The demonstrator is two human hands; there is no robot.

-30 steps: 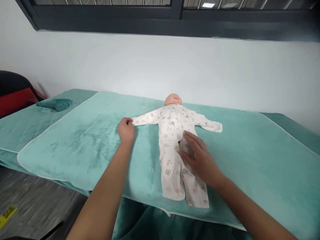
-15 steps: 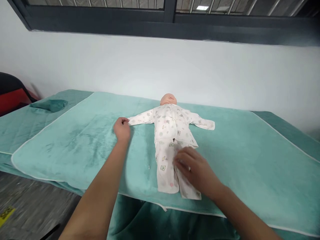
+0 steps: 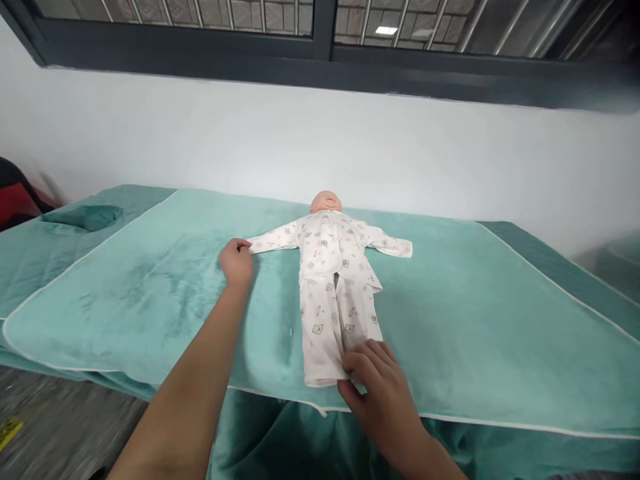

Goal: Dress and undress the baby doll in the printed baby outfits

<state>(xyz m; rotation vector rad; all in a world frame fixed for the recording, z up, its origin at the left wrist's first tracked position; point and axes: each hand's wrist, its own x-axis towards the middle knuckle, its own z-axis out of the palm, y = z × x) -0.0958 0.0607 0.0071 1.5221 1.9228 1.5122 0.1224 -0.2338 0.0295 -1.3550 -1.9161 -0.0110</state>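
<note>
A baby doll [image 3: 326, 201] lies on its back, dressed in a white printed baby shirt [image 3: 320, 243] and matching baby pants [image 3: 319, 320]. Both of its sleeves are spread outward. My left hand [image 3: 237, 262] pinches the cuff of the sleeve on the left. At the bottom of the pants, my right hand [image 3: 383, 393] has its fingers over the hem of the right-side leg and its thumb below. That hem is mostly hidden behind the hand.
A light green plush mat [image 3: 480, 320] with white edging lies over a darker green bed cover [image 3: 145, 200]. Behind stands a white wall [image 3: 320, 140] under a dark window frame [image 3: 225, 50]. A red and black object [image 3: 17, 200] is at the far left.
My right hand has come down from the thigh of the pants to the leg hem, and that leg now lies straighter. My left hand stays at the cuff. The view has shifted slightly.
</note>
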